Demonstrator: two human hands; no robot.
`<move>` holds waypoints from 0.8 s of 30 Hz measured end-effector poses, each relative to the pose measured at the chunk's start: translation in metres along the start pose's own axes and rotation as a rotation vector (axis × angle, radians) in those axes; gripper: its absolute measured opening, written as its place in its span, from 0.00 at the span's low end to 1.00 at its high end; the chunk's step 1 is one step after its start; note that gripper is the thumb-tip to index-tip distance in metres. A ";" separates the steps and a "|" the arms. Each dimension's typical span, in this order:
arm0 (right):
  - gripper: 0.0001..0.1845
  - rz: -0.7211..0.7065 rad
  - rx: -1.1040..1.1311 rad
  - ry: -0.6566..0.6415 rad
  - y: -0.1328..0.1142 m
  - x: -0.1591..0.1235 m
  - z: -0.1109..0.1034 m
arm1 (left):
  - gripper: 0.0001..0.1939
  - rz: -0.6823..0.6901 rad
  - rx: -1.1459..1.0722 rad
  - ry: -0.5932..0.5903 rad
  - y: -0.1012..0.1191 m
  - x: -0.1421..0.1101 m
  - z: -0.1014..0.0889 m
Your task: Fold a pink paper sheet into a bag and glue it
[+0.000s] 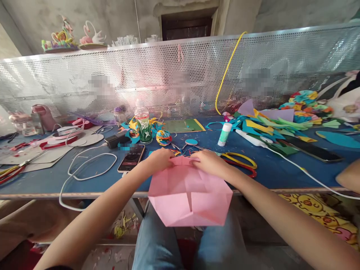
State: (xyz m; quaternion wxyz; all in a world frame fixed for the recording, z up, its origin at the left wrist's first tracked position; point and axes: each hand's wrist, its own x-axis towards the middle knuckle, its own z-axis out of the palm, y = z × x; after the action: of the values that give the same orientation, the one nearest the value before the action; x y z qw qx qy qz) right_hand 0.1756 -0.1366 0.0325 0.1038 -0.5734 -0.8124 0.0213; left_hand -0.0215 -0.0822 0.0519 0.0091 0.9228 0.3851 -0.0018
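Observation:
A folded sheet of pink paper (191, 191) hangs over the table's front edge above my knees, creased into an angular shape with a slit near its middle. My left hand (162, 160) grips its far edge from the left, fingers closed on it. On the other side, my right hand (207, 162) pinches the same edge. Several fingertips are hidden by the paper. Just beyond my hands sit a multicoloured paper ball (163, 138) and a small blue disc (191, 142). Yellow- and red-handled scissors (242, 159) lie to the right of my right hand.
A phone (131, 158) showing a timer lies left of my hands, beside a white cable (92, 157). A green-labelled bottle (143, 123) and a glue stick (224, 134) stand upright. Coloured paper strips (261, 125) pile up at right. Another person's arm (348, 176) shows at the right edge.

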 end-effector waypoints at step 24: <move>0.15 0.189 -0.231 -0.073 -0.024 -0.009 -0.003 | 0.29 -0.304 0.024 -0.124 -0.027 -0.021 -0.013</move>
State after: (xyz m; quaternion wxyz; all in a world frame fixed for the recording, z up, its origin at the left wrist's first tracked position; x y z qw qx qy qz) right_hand 0.1562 -0.1532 0.0375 0.0049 -0.6543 -0.7550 -0.0420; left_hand -0.0551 -0.0778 0.0643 0.0216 0.8521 0.5189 -0.0649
